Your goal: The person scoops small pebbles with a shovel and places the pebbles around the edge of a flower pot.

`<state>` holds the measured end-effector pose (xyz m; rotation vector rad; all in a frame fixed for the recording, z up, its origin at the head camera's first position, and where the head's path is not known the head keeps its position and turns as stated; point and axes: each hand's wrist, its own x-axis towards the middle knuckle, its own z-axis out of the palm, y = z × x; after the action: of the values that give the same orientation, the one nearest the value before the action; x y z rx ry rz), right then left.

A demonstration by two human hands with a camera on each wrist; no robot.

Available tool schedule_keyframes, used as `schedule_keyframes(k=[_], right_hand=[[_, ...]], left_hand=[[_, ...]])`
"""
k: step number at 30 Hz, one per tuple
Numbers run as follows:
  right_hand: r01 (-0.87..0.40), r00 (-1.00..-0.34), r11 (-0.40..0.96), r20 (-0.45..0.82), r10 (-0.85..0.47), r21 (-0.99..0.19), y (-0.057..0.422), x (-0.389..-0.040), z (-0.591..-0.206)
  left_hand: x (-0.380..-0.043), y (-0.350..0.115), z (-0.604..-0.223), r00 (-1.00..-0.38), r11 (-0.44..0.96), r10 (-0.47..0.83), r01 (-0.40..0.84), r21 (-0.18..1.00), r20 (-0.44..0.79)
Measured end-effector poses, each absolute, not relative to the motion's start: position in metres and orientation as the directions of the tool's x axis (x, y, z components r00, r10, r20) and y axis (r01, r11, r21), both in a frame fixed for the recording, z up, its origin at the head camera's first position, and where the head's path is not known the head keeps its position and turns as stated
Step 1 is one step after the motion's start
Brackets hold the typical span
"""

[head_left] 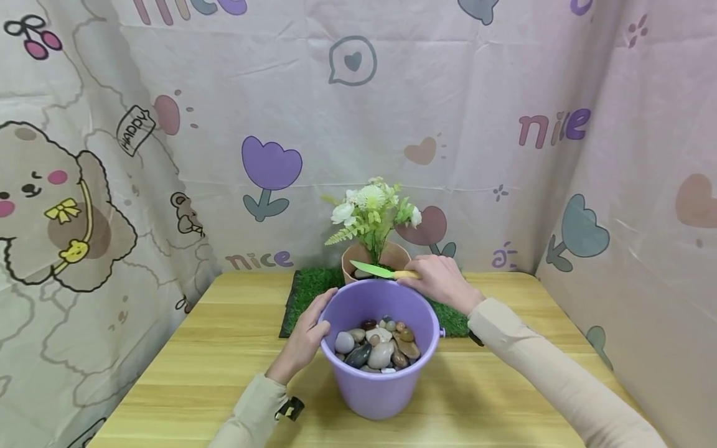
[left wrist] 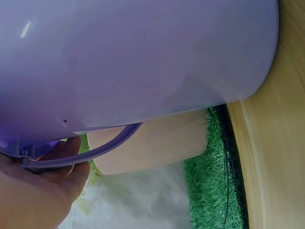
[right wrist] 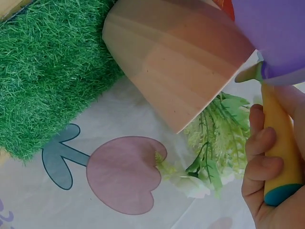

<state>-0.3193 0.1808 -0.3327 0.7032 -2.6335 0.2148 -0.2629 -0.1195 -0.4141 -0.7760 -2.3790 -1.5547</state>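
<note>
A purple bucket (head_left: 376,393) stands on the table with smooth stones (head_left: 381,353) of several colours inside. At its left rim my left hand (head_left: 305,339) grips the edge, thumb over the top. In the left wrist view those fingers lie by the bucket's handle (left wrist: 102,149). My right hand (head_left: 444,281) holds a small garden trowel (head_left: 372,269) by its yellow handle, fingers wrapped round it. Its green blade points left, over the bucket's far rim and in front of the flower pot (right wrist: 171,62). White flowers with green leaves (head_left: 370,202) rise from the pot.
A mat of artificial grass (head_left: 313,286) lies under the pot on the wooden table (head_left: 224,348). Behind and at both sides hangs a printed cloth (head_left: 358,124). The bucket hides part of the pot and mat in the head view.
</note>
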Motion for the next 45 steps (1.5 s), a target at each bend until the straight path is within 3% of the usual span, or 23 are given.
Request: schedule_keyframes(k=[23,36,45], right_hand=[[-0.591,-0.658,0.806,0.582,-0.477,-0.008,0.197,-0.296,-0.334],[-0.668,-0.641,0.744,0.515,-0.569,-0.009,0.202,-0.284,-0.325],[-0.727,-0.619,0.686,0.397,-0.678,0.039,0.200,-0.279,-0.320]], left_hand=[[-0.263,-0.119,-0.412,-0.839,0.305,0.313,0.533,0.789,0.445],[-0.263,-0.119,-0.415,-0.839,0.319,0.299,0.537,0.781,0.455],[-0.264,-0.119,-0.417,-0.824,0.312,0.306,0.561,0.767,0.478]])
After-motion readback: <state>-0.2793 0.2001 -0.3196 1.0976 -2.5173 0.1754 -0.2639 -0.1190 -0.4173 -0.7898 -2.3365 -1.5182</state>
